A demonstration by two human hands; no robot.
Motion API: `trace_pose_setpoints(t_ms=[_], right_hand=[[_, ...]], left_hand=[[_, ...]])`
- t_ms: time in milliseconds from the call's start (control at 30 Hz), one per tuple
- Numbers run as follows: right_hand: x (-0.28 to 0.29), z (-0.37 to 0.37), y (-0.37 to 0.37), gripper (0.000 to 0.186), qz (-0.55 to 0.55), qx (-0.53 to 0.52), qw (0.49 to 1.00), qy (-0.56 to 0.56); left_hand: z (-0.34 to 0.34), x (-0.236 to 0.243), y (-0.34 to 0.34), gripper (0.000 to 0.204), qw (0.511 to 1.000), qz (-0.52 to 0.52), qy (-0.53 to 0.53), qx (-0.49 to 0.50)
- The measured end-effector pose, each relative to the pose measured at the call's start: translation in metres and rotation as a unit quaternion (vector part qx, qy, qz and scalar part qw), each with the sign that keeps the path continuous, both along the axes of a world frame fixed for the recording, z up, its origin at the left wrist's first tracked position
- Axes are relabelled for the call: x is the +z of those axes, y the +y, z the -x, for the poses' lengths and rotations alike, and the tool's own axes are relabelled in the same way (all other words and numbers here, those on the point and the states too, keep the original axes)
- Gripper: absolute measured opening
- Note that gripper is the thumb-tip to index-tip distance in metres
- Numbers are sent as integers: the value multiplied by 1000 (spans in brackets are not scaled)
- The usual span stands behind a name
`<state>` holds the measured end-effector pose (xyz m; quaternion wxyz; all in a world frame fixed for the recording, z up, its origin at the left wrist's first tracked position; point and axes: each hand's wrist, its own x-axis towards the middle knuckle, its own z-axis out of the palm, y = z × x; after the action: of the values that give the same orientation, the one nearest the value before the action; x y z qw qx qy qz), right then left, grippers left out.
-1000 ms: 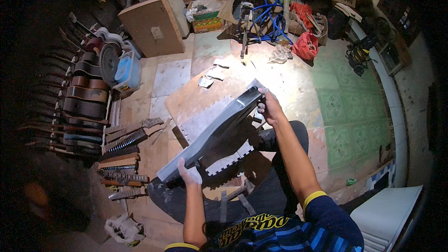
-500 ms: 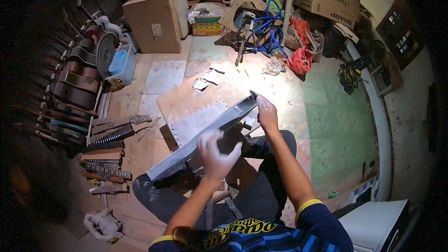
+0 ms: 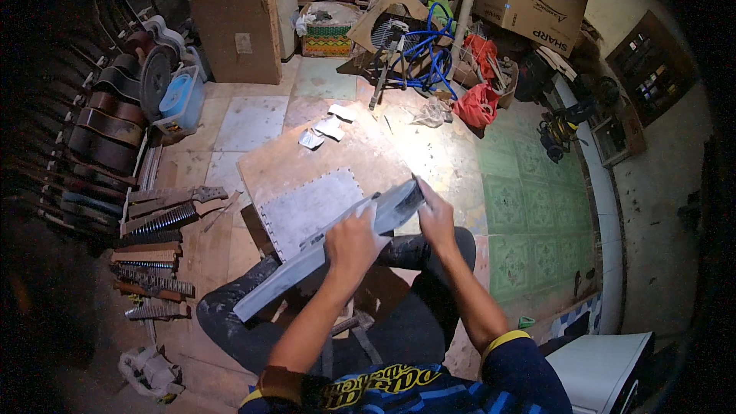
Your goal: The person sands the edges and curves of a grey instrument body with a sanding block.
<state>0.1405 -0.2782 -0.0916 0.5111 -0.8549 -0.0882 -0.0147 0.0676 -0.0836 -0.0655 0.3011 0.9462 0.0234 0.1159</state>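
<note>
A long grey piece (image 3: 295, 270) lies aslant in front of the seated person, its lower end over the dark-clothed left thigh (image 3: 230, 291) and its upper end pointing away to the right, across the near part of a pale mat (image 3: 310, 203) with toothed edges. The two hands are apart from each other, both on the piece: the right hand (image 3: 437, 218) is closed on its far end, while the left hand (image 3: 353, 238) lies over its middle, fingers across the top and thumb on the near side — whether it grips or only presses there, I cannot tell. Pale dust whitens the left fingers. The mat lies on a broad brown board (image 3: 268, 157) on the floor, with several white scraps (image 3: 330, 129) near the board's far edge. To the left, fretted necks (image 3: 165, 218) lie in a loose stack on the floor, and beyond them stands a row of guitar bodies (image 3: 107, 126) beside a clear tub (image 3: 184, 111) with something blue in it. Farther off are a coiled blue hose (image 3: 438, 69) and a red bag (image 3: 477, 105); green patterned tiles (image 3: 537, 199) cover the floor on the right.
</note>
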Motion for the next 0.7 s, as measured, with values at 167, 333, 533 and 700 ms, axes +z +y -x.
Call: trace_pose_setpoints(t_ms=[167,333,533,700], right_hand=[[13,30,1,63,46,54,992,-103],[45,42,6,60,66,179,981,-47],[31,2,-26,62,72,121,990,11],[56,30,6,59,97,184,977,-45]], left_hand=[[4,-9,-3,52,1000,9,-19,-15],[6,-18,-5,53,1000,-7,-20,-6],[10,-5,-13,49,1000,13,-5,-3],[10,-14,-7,48,1000,6,-18,13]])
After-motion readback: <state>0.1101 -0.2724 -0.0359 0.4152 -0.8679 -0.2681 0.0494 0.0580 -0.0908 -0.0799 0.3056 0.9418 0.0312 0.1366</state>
